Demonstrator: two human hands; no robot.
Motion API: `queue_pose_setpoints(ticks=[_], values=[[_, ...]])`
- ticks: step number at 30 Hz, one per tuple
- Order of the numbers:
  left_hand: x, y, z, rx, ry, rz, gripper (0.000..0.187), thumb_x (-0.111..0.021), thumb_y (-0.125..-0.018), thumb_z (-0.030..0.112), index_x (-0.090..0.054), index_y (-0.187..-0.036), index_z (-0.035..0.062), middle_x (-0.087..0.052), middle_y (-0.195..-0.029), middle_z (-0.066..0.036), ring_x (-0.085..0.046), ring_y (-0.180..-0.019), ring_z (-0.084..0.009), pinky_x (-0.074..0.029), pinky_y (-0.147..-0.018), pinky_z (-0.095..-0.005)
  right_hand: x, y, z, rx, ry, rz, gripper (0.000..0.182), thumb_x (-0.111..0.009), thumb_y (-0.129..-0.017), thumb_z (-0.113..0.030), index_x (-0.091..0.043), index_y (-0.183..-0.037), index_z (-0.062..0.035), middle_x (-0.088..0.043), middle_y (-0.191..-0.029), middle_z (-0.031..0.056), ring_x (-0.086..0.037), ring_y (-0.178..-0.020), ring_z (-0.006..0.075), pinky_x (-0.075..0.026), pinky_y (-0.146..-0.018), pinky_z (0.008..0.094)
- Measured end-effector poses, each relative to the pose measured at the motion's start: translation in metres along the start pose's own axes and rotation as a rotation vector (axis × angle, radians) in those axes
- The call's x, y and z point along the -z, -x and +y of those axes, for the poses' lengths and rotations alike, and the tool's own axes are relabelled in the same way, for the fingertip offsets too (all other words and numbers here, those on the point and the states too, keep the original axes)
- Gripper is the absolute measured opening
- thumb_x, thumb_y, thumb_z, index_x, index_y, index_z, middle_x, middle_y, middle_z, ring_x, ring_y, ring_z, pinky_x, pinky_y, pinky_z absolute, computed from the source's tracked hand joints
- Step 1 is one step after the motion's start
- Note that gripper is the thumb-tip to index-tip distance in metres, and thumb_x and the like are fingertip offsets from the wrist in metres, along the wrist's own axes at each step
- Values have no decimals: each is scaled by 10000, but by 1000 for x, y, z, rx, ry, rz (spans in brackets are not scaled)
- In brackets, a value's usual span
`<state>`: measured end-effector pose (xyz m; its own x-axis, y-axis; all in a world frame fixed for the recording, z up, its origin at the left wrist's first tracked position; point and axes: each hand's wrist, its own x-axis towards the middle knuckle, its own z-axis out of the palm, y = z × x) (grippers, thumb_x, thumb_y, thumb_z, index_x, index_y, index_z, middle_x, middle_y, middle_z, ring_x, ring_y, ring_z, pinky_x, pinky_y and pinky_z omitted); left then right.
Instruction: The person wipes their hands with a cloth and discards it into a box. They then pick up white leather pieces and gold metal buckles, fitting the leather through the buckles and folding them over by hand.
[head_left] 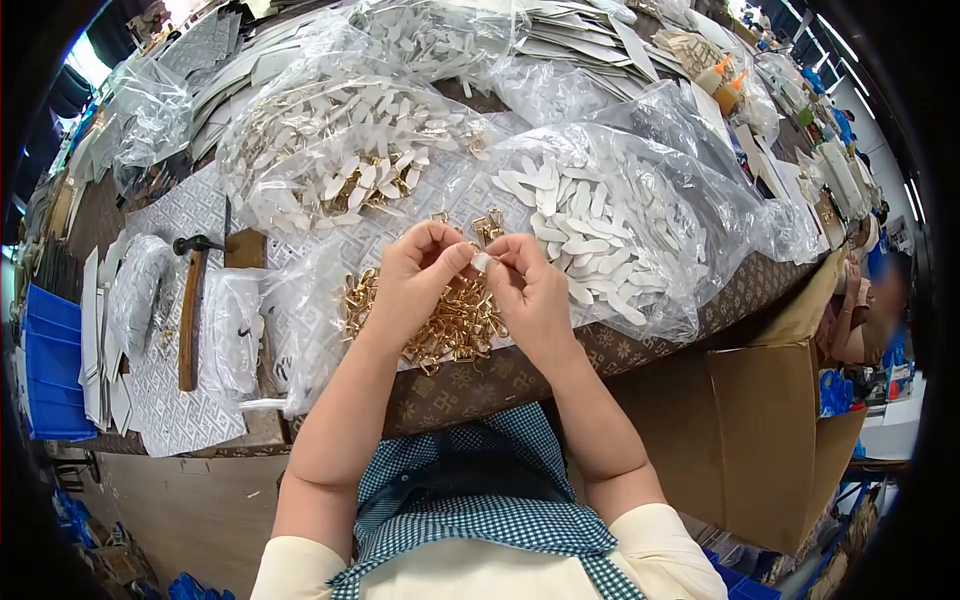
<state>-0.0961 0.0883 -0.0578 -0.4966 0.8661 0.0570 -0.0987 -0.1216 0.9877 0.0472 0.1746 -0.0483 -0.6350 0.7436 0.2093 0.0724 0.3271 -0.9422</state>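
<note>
Above a heap of gold metal clasps (pixel 455 325), both hands meet with fingertips nearly touching. My right hand (pixel 535 305) pinches a small white tab (pixel 481 262) between thumb and finger. My left hand (pixel 425 280) is closed in a pinch at the tab's other side; a glint of gold metal shows at its fingertips, but the fingers cover most of it. Right of the hands, loose white tabs (pixel 585 225) spill from a clear plastic bag (pixel 690 240). Behind them, another bag holds white tabs with gold clasps attached (pixel 365 185).
A hammer (pixel 188 320) lies on the left beside a plastic-wrapped bundle (pixel 232 330). A blue bin (pixel 52 360) stands at the far left. An open cardboard box (pixel 750 430) is below the table's right edge. Glue bottles (pixel 722 85) stand at the back right. Another person (pixel 870 310) is at far right.
</note>
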Motion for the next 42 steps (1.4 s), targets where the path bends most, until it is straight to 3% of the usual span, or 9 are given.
queue_pose_setpoints(ticks=[5,13,22,23,30,33,34,37,42], values=[[0,2,4,29,79,-42,153,-606,-978,165,-622,-965,13,-664,-817,-42,-655,-735,-104,-538,-634,-241,-1,0,7,25,-7,20,148,-601,-907,-69,-582,-1040,-5,-671,-766,109,-636,-638,141,-496,-602,282],[1,2,3,97,140,-129,145,-693,-913,115,-616,-973,7,-648,-819,-27,-626,-693,-80,-525,-611,-223,4,3,3,24,2,-33,159,-604,-908,-66,-594,-1059,-17,-655,-743,90,-607,-611,109,-482,-585,260],[3,2,1,171,274,-172,166,-699,-913,141,-602,-935,9,-629,-789,-37,-582,-646,-90,-498,-586,-242,1,9,-11,127,-115,-95,204,-587,-959,-76,-583,-1160,-39,-648,-832,120,-661,-664,164,-496,-584,291],[3,2,-2,177,327,-171,168,-699,-914,146,-600,-926,12,-629,-785,-40,-583,-641,-92,-498,-585,-244,3,9,-12,160,-5,-86,241,-602,-962,-88,-581,-1195,-30,-655,-779,37,-582,-627,69,-461,-584,220],[0,6,7,285,414,-141,202,-678,-939,225,-616,-928,34,-613,-767,-12,-592,-639,-82,-570,-594,-264,2,6,-17,218,122,-68,284,-599,-968,-108,-582,-1244,-44,-591,-758,32,-548,-635,89,-457,-586,242],[4,6,9,241,379,-183,192,-645,-964,220,-617,-927,34,-612,-784,-1,-572,-657,-69,-507,-597,-228,5,11,-13,221,25,-131,359,-680,-924,-163,-585,-1249,-43,-672,-872,69,-644,-757,104,-508,-663,254],[1,7,8,227,335,-166,190,-637,-969,215,-615,-922,32,-609,-784,3,-562,-657,-63,-491,-598,-223,4,10,-15,295,92,-89,361,-735,-884,-183,-603,-1186,-35,-698,-903,83,-673,-792,121,-528,-688,267],[-5,10,4,129,147,-112,192,-602,-988,192,-601,-894,25,-592,-785,22,-519,-667,-39,-441,-599,-210,2,10,-11,108,44,-66,329,-762,-856,-176,-610,-1109,-30,-697,-864,82,-673,-751,144,-528,-673,275],[-8,11,8,65,48,-64,204,-596,-993,196,-588,-878,28,-576,-762,26,-509,-667,-38,-425,-585,-213,3,7,-15,128,90,-48,286,-739,-840,-182,-600,-1046,-40,-680,-832,103,-677,-719,211,-532,-646,311]])
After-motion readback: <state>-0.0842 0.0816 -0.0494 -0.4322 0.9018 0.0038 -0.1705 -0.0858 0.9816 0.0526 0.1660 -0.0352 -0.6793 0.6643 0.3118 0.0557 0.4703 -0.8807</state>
